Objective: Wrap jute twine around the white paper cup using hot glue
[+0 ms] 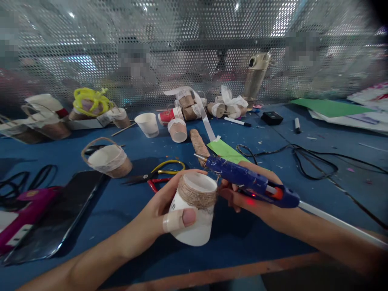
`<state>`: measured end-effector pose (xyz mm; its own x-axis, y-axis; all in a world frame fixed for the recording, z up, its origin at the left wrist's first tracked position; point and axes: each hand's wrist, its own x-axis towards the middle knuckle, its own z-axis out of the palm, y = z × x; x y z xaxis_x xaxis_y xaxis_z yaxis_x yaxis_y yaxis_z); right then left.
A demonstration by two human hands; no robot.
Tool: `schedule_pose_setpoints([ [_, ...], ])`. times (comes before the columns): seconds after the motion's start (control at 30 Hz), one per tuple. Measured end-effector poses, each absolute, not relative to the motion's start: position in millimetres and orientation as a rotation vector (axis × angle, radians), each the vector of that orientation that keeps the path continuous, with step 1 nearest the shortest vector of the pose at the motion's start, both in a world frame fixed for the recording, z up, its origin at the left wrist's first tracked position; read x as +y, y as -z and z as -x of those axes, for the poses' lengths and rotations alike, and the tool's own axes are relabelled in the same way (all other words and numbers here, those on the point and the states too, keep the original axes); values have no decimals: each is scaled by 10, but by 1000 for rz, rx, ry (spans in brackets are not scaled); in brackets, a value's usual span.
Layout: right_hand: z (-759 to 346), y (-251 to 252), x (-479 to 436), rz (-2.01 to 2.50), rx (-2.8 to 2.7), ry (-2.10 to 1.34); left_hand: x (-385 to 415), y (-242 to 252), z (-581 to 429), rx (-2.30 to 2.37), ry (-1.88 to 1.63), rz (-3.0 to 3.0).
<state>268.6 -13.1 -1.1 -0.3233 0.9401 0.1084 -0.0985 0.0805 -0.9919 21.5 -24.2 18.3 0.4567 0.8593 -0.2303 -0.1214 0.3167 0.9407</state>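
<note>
My left hand [160, 210], a bandage around its thumb, is closed around a white paper cup [194, 232], tilted with its open mouth up. Brown twine [194, 195] is wound in rows just below the cup's rim. On the right, my right hand [245, 194] grips a blue glue gun [242, 173] with a white glue stick in its back end and a small red light lit. The gun's metal nozzle points left, above the cup's far rim. My right fingertips are close to the cup's right side; what they pinch there is unclear.
Scissors [157, 173], a twine-wrapped basket cup [112, 161] and a twine roll [198, 143] lie beyond the cup. A phone [57, 218] and magenta glue gun [30, 210] are at left. Black cables [303, 153] cross the right. A perforated metal screen [194, 52] stands behind.
</note>
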Motion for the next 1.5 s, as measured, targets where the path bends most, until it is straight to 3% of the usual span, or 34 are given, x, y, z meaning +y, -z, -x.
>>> schedule_pose_setpoints([
  [0.8,-2644,-22,-146,849,-1465,-1190,-249,-222,-365,1092,-1082,-912],
  [1.5,-2604,7,-117,843,-1406,-1322,-237,-169,-330,915,-809,-884],
])
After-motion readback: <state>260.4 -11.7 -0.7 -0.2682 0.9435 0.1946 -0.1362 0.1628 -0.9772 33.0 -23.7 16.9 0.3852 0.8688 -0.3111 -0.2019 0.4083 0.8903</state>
